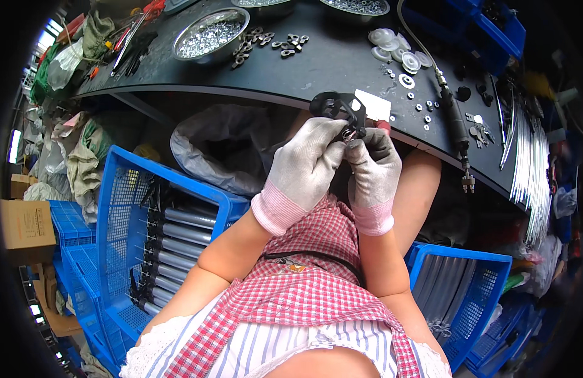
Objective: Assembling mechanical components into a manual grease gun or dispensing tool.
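Both of my hands wear grey knit gloves with pink cuffs. My left hand (302, 171) and my right hand (374, 170) meet at the fingertips on a small black bracket-like part (337, 107) with a metal piece at its lower end. The part is held just in front of the edge of the dark workbench (329, 63). Fingers of both hands pinch it from either side. What sits between the fingertips is too small to make out.
On the bench lie metal bowls of small hardware (210, 34), loose black nuts (266, 44), white washers (395, 47) and a pneumatic driver on a hose (455, 120). Blue crates with grey tubes (171, 233) stand at my left, another blue crate (468, 296) at my right.
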Motion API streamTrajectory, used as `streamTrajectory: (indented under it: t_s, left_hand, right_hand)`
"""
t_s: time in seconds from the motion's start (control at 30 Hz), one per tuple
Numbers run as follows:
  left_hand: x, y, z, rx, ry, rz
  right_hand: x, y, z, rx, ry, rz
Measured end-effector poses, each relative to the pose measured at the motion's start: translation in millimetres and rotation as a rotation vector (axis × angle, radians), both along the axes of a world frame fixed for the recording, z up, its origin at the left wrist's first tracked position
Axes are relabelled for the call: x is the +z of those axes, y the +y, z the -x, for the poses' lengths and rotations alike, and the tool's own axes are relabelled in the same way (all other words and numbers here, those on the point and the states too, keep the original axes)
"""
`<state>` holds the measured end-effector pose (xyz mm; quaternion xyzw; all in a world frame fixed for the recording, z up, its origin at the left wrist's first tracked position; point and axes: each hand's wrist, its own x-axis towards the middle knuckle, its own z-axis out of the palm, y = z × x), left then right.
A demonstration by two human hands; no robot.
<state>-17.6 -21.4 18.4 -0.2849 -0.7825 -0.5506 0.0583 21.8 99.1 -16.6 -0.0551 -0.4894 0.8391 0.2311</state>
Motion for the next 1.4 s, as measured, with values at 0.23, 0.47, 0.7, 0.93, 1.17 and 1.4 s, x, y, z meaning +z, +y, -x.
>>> streamTrajectory:
  t_s: [0.23, 0.47, 0.7, 0.93, 1.17, 1.4]
  left_hand:
    - [4.1, -1.3, 0.5, -0.069, -0.203, -0.036]
    - [-11.9, 13.2, 6.5, -0.192, -0.187, 0.016]
    - [-5.6, 18.2, 9.4, -0.118, -0.301, 0.052]
    - [-15.9, 2.1, 12.2, -0.104, -0.414, -0.063]
    - [-12.9, 5.2, 22.4, -0.126, -0.503, -0.160]
    - [9.6, 12.1, 32.1, -0.121, -0.463, -0.233]
  right_hand:
    - [19.0, 12.5, -3.2, 0.229, -0.101, 0.081]
    - [23.4, 39.5, -13.4, 0.123, -0.241, -0.223]
    - [46.8, 80.0, -21.7, 0.044, -0.182, -0.893]
    - [61.7, 319.3, 13.4, -0.631, -0.743, -1.352]
    - [36.5, 386.7, 40.9, -0.077, -1.041, -1.727]
    - [70.2, 345.7, 28.6, -0.319, -0.506, -1.134]
